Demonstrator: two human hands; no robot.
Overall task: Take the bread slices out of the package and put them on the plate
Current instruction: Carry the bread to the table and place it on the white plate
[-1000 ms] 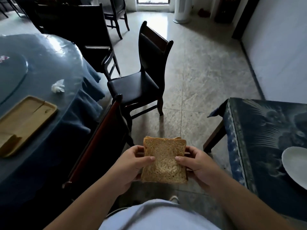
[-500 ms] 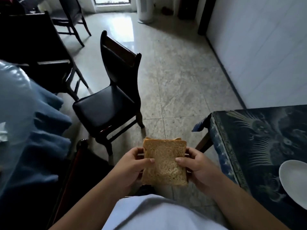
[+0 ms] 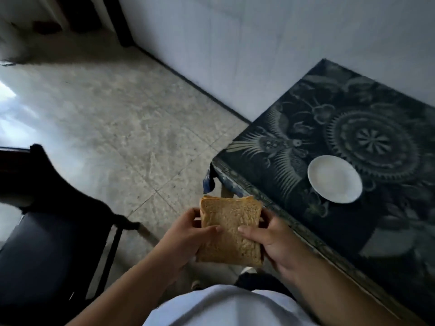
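Note:
A stack of brown bread slices [image 3: 231, 222] is held upright in front of my body, over the floor. My left hand [image 3: 188, 234] grips its left edge with the thumb across the front face. My right hand [image 3: 270, 234] grips its right edge in the same way. A small white round plate [image 3: 334, 178] with nothing on it sits on the dark patterned table [image 3: 294, 128], up and to the right of the bread. No package is in view.
The table's near edge [image 3: 306, 234] runs diagonally just right of my right hand. A dark chair [image 3: 47, 227] stands at the left. Grey tiled floor [image 3: 129, 128] lies ahead, and a white wall [image 3: 259, 43] rises behind the table.
The view has swung to the right: the blue round table and wooden tray have left the frame, and the white plate now shows whole. Both hands keep the same hold on the bread.

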